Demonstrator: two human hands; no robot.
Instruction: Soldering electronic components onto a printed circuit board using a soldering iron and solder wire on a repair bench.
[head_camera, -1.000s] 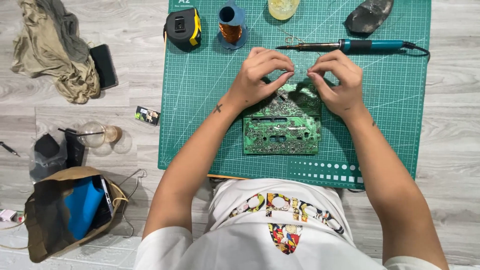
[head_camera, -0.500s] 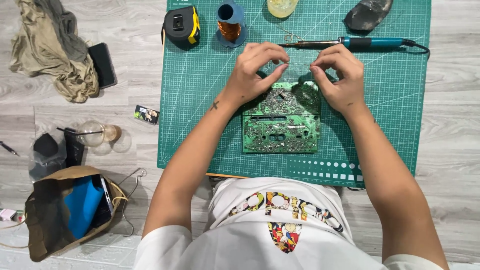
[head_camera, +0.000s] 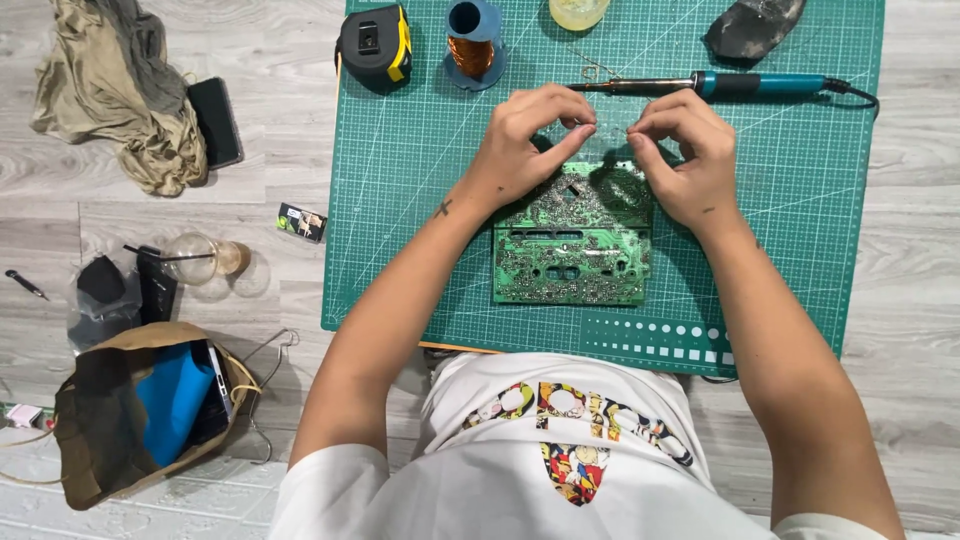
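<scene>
A green circuit board (head_camera: 572, 245) lies solder side up on the green cutting mat (head_camera: 400, 200). My left hand (head_camera: 525, 145) and my right hand (head_camera: 685, 150) hover over the board's far edge, fingertips pinched toward each other. Between them runs something thin and pale, perhaps a wire, too small to tell for sure. A soldering iron (head_camera: 720, 84) with a blue handle lies just beyond my hands, its tip pointing left.
At the mat's far edge sit a black-and-yellow tape measure (head_camera: 372, 45), a spool of copper wire (head_camera: 472, 45), a yellowish jar (head_camera: 578, 12) and a dark cloth lump (head_camera: 752, 25). Left on the floor: crumpled cloth (head_camera: 115, 95), dark phone (head_camera: 214, 122), glass flask (head_camera: 205, 258), brown bag (head_camera: 140, 405).
Both hands have lifted from the board's top edge and moved away from me, toward the soldering iron, with the fingertips now pinched together above the board.
</scene>
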